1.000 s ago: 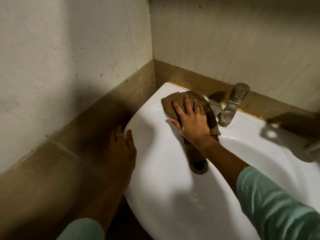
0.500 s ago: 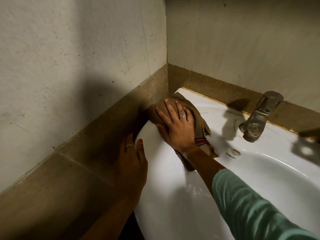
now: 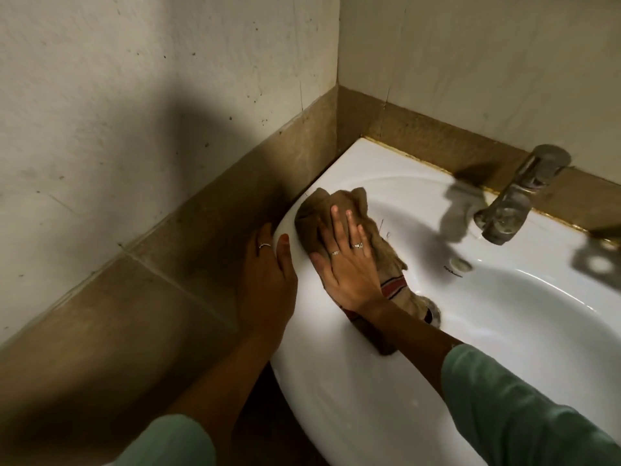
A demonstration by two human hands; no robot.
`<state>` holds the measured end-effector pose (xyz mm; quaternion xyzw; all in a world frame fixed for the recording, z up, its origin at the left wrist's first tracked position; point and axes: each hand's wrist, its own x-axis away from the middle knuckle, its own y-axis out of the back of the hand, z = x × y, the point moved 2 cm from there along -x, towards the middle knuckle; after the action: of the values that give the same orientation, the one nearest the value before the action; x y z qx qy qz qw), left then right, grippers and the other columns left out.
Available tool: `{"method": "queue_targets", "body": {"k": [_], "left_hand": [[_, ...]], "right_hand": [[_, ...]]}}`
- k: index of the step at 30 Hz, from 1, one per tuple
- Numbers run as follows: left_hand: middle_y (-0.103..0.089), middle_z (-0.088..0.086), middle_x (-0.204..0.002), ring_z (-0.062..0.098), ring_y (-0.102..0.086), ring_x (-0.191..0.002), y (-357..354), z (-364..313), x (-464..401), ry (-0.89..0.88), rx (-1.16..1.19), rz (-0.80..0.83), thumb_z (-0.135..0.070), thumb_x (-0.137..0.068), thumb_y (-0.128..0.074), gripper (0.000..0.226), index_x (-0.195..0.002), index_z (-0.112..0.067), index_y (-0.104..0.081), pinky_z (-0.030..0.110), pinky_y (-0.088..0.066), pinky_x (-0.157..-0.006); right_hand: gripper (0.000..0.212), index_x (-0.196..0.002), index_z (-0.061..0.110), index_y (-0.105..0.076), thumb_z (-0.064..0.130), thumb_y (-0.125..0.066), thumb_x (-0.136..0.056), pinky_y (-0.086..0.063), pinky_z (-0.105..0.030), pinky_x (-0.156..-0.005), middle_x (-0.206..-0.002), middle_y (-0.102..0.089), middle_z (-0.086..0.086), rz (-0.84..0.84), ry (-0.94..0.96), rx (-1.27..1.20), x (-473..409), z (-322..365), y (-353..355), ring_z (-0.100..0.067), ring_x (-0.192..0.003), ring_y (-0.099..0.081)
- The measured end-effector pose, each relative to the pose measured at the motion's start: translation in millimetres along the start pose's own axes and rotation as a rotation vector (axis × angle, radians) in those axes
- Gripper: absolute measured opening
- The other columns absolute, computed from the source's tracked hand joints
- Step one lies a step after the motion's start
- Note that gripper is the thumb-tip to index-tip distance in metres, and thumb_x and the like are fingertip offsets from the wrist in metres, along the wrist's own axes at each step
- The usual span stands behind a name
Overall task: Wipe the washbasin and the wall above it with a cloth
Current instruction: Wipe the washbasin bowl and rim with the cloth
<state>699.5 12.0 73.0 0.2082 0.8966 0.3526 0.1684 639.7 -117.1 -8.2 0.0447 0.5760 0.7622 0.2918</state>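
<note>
Cloth [image 3: 349, 210]: brown, crumpled, with a red-striped end trailing toward the drain [image 3: 431, 311], lying on the left rim of the white washbasin [image 3: 369, 415]. Surroundings: steel tap [image 3: 514, 203] at the basin's back edge, speckled pale wall [image 3: 134, 79] above a brown tile band [image 3: 201, 213] (the wall corner sits close behind the cloth). Right hand [image 3: 349, 264], fingers straight and spread, presses flat on the cloth; left hand [image 3: 268, 277], open, rests on the basin's outer edge just beside it.

Corner: two pale, speckled plaster surfaces meet at far centre.
Skirting: brown tile band [image 3: 208, 210] runs along their base.
Light: dim, hard shadows falling left.
</note>
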Motion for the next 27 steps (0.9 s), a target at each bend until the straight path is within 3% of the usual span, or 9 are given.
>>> {"method": "queue_targets", "body": {"k": [4, 8, 12, 15, 19, 23, 25, 27], "left_hand": [[-0.042, 0.014, -0.143, 0.026, -0.043, -0.129, -0.6, 1.2, -1.8, -0.018, 0.007, 0.006, -0.041, -0.095, -0.031, 0.056, -0.140, -0.008, -0.037, 0.035, -0.040, -0.104], [-0.041, 0.016, -0.143, 0.027, -0.041, -0.131, -0.7, 0.7, -1.7, -0.018, 0.042, 0.014, -0.037, -0.098, -0.031, 0.052, -0.140, -0.006, -0.036, 0.040, -0.037, -0.108], [-0.053, 0.019, -0.126, 0.029, -0.052, -0.114, -0.1, 1.3, -3.0, -0.001, 0.065, 0.003, -0.039, -0.098, -0.028, 0.051, -0.125, -0.001, -0.049, 0.039, -0.044, -0.099], [-0.059, 0.019, -0.113, 0.029, -0.056, -0.104, 3.0, 1.4, -2.7, -0.010, 0.044, -0.025, -0.045, -0.094, -0.023, 0.059, -0.115, 0.000, -0.054, 0.038, -0.046, -0.092], [-0.061, 0.019, -0.104, 0.030, -0.058, -0.095, 8.0, -1.0, 2.7, -0.056, 0.009, -0.057, -0.046, -0.093, -0.023, 0.060, -0.108, 0.002, -0.056, 0.038, -0.048, -0.083], [-0.061, 0.020, -0.104, 0.030, -0.059, -0.095, 10.0, -2.8, 8.0, -0.089, -0.019, -0.059, -0.045, -0.094, -0.023, 0.060, -0.109, 0.002, -0.056, 0.038, -0.049, -0.083], [-0.061, 0.021, -0.110, 0.032, -0.060, -0.100, 10.5, -4.9, 8.2, -0.087, -0.047, -0.043, -0.041, -0.096, -0.026, 0.055, -0.114, 0.002, -0.056, 0.038, -0.049, -0.087], [-0.059, 0.023, -0.116, 0.034, -0.058, -0.106, 9.6, -6.8, 8.2, -0.099, -0.077, -0.036, -0.036, -0.097, -0.030, 0.051, -0.120, 0.003, -0.053, 0.038, -0.046, -0.091]], "right_hand": [[0.056, -0.145, 0.034, 0.010, 0.053, -0.008, -0.095, 0.006, -0.041, -0.117, -0.153, 0.024, 0.012, 0.151, -0.070, -0.097, 37.3, 6.8, 4.1, -0.010, -0.142, 0.021], [0.057, -0.137, 0.044, 0.020, 0.064, 0.001, -0.087, 0.005, -0.043, -0.118, -0.147, 0.027, 0.021, 0.346, -0.135, -0.229, 79.4, 28.6, 19.4, -0.005, -0.140, 0.021], [0.054, -0.140, 0.045, 0.015, 0.060, -0.006, -0.093, 0.006, -0.042, -0.118, -0.150, 0.021, 0.024, 0.598, -0.207, -0.341, 119.3, 53.5, 55.3, -0.006, -0.142, 0.017], [0.055, -0.146, 0.043, 0.009, 0.055, -0.016, -0.098, 0.010, -0.033, -0.117, -0.141, 0.016, 0.033, 0.788, -0.282, -0.446, 145.1, 65.0, 90.9, 0.006, -0.132, 0.017], [0.066, -0.146, 0.044, 0.009, 0.062, -0.027, -0.093, -0.003, -0.034, -0.119, -0.158, 0.008, 0.017, 0.762, -0.170, -0.438, 171.2, 80.5, 117.5, -0.003, -0.144, 0.005], [0.063, -0.145, 0.047, 0.011, 0.060, -0.025, -0.095, -0.032, -0.038, -0.111, -0.160, 0.006, 0.009, 0.570, 0.133, -0.128, 206.7, 92.2, 139.9, -0.020, -0.145, -0.020], [0.059, -0.148, 0.045, 0.003, 0.059, -0.021, -0.096, -0.046, -0.033, -0.097, -0.160, -0.006, 0.008, 0.529, 0.152, -0.057, 223.5, 83.4, 154.7, -0.021, -0.135, -0.040], [0.057, -0.147, 0.047, 0.001, 0.063, -0.016, -0.095, -0.046, -0.031, -0.098, -0.157, -0.013, 0.014, 0.543, 0.086, -0.050, 235.3, 66.7, 173.1, -0.015, -0.133, -0.043]]}}
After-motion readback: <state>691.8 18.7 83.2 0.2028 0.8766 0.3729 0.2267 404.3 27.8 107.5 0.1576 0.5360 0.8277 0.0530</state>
